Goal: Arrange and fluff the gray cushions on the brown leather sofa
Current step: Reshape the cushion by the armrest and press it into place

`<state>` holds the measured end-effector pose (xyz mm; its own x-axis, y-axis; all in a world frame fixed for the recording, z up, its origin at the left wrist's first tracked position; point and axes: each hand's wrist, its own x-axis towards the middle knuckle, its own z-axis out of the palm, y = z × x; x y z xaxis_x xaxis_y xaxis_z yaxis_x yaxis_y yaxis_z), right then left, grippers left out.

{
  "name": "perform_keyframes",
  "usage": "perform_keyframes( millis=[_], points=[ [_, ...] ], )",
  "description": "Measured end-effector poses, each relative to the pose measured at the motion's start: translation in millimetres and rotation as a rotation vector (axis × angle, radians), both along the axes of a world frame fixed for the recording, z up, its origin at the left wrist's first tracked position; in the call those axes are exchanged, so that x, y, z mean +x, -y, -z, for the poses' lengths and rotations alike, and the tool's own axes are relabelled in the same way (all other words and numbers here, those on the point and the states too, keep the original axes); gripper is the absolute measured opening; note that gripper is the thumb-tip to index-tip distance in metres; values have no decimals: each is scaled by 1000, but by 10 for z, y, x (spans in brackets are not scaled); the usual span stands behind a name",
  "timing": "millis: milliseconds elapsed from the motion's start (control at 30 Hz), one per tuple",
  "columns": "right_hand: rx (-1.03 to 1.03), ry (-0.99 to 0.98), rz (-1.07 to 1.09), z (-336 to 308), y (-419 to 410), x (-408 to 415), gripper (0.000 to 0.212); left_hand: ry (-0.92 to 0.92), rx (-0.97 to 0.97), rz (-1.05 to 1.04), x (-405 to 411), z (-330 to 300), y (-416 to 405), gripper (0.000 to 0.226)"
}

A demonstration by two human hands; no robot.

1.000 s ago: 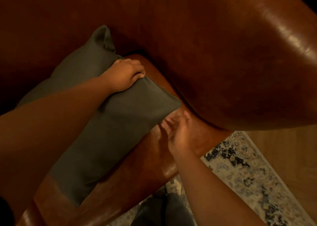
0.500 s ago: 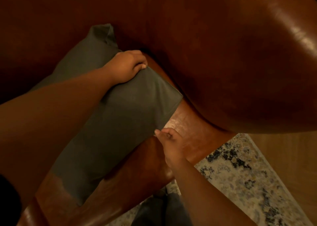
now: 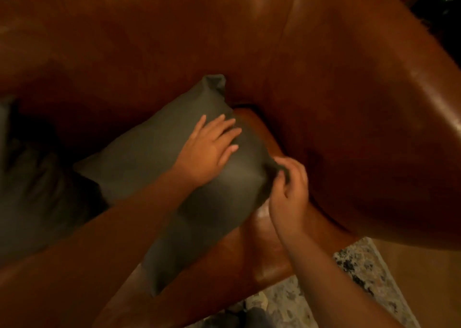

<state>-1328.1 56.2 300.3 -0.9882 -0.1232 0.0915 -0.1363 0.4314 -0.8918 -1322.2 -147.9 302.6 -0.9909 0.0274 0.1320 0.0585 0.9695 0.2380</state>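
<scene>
The left hand point(image 3: 210, 148) lies flat, fingers straight and spread, pressing the face of the gray cushion point(image 3: 159, 163); the right hand point(image 3: 289, 190) is curled, thumb and fingers pinching the cushion's right corner. The cushion rests on the seat of the brown leather sofa point(image 3: 324, 90), its upper corner touching the backrest and its right edge near the armrest, with bare seat leather beside that edge. Its long axis runs diagonally from that upper corner down toward the seat's front edge; a patterned rug point(image 3: 361, 278) lies beyond.
</scene>
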Motion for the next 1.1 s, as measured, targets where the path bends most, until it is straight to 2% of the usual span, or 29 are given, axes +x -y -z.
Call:
perform_keyframes(
  millis=[67, 133, 233, 333, 533, 667, 733, 800, 900, 1000, 1100],
  points=[
    [98, -67, -242, -131, 437, -193, 35, 48, -51, -74, 315, 4, 152, 50],
    [283, -31, -427, -197, 791, -305, 46, 106, -71, -193, 582, 11, 340, 54],
    [507, 37, -579, -177, 1091, -462, 51, 222, -11, -416, 884, 35, 652, 59],
    [591, 123, -622, -134, 1257, -660, 56, 282, 83, -607, 1028, 100, 928, 67],
    [513, 323, -614, -18, 1569, -1163, 71, 385, 189, -829, 907, 165, 1327, 56],
    [336, 606, -556, 17, 1759, -1384, 75, 475, 347, -1220, 939, 270, 1621, 50],
    [266, 665, -541, 11, 1797, -1456, 63, 403, 518, -1419, 1058, 319, 1725, 48],
    [262, 657, -544, 22, 1777, -1487, 52, 178, 686, -1651, 1130, 326, 1693, 48],
    [274, 647, -544, 38, 1692, -1509, 44, -65, 918, -1893, 1043, 238, 1518, 66],
    [305, 615, -547, 46, 1563, -1592, 30, -147, 1034, -2001, 856, 94, 1441, 76],
    [259, 586, -484, 16, 1326, -1658, 27, -323, 1173, -1971, 725, -47, 1399, 69]
  ],
)
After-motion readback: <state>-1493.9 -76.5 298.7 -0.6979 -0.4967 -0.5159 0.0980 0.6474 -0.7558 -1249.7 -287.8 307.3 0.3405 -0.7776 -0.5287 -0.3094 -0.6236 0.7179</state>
